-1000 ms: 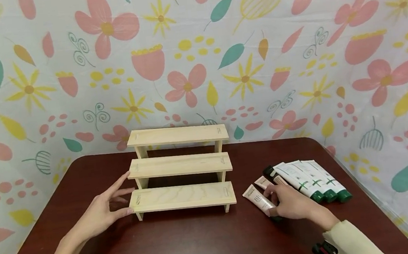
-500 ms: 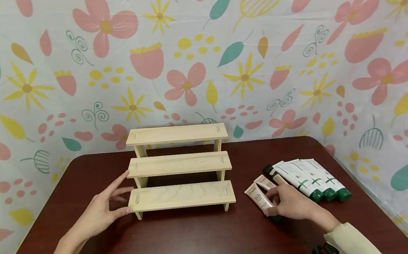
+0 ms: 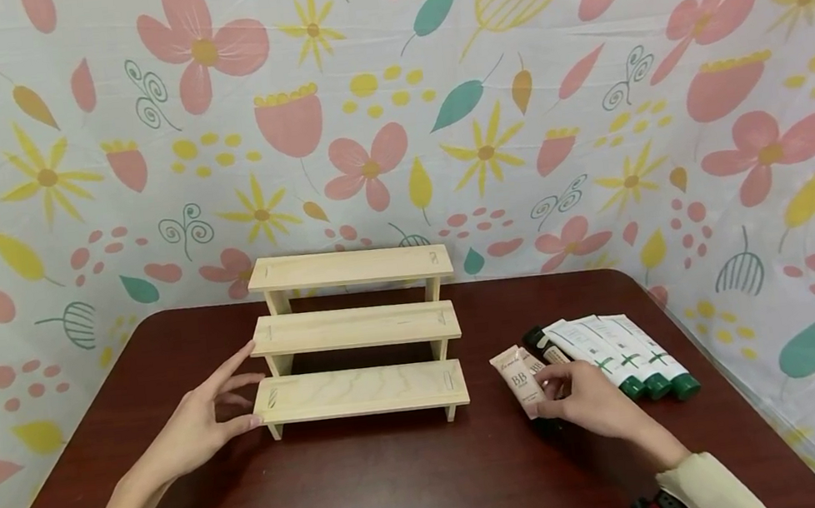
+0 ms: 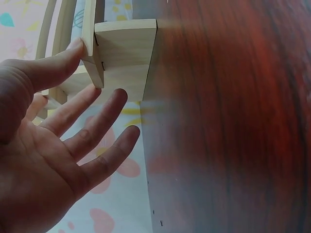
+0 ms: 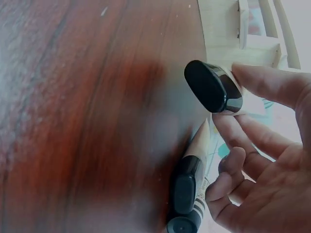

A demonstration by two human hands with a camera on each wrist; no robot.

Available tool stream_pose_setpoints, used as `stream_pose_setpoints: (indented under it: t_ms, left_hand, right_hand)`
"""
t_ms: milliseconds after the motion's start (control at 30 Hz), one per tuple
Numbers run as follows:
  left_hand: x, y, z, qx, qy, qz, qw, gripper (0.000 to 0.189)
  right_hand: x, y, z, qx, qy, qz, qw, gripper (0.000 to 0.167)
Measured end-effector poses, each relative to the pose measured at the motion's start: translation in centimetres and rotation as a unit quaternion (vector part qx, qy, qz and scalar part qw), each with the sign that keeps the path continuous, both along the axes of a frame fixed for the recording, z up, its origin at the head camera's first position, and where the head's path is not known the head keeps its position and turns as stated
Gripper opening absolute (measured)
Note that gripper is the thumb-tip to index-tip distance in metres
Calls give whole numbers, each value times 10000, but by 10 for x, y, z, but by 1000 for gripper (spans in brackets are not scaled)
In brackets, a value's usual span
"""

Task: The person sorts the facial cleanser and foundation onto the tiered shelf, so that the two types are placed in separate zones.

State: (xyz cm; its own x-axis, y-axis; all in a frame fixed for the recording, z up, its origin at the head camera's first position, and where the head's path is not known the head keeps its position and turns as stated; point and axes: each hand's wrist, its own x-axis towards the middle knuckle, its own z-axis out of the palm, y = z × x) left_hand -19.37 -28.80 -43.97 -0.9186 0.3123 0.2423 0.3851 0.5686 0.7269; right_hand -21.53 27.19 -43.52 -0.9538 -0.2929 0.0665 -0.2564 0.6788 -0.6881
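Observation:
A pale wooden three-tier stand (image 3: pixel 362 389) stands on the dark red-brown table. My left hand (image 3: pixel 189 430) is at its left end, fingers fairly straight; thumb and fingertips touch the tier edges, as the left wrist view also shows. My right hand (image 3: pixel 594 400) pinches a pink BB cream tube (image 3: pixel 515 376) between thumb and fingers. In the right wrist view its black cap (image 5: pixel 206 87) is held off the tabletop. Another BB cream tube (image 3: pixel 531 360) lies just behind it, partly covered, with its black cap (image 5: pixel 184 194) visible near my curled outer fingers.
To the right of my right hand lie a dark tube (image 3: pixel 535 338) and several white tubes with green caps (image 3: pixel 685 387), side by side. A flowered cloth (image 3: pixel 358 83) hangs behind the table (image 3: pixel 374 492), close to the stand's back.
My right hand has raised the pink BB cream tube from the table and tipped it more upright, overlapping the tube behind. The left hand stays at the stand; the head view shifts slightly.

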Motion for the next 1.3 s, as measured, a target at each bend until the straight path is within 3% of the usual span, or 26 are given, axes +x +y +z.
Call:
stream_pose_setpoints:
  t_ms: [300,800,1033,1300]
  left_hand:
    - [0,1,2,-70,1,18,10000,109]
    - [0,0,2,-110,68,7,9999,108]
    - [0,-1,3,-133,112,16,9998,108]
    - [2,0,3,-35,170,-35,9998,107]
  right_hand:
    - [1,-9,14,-184,410,-277,9986,34]
    - [-6,-37,63,-505,1221,-149,9911,34]
    - [-17,-59,82,-959,1157,-142,9885,35]
    - [-30,-91,93,-1343,1223,31,9834,35]
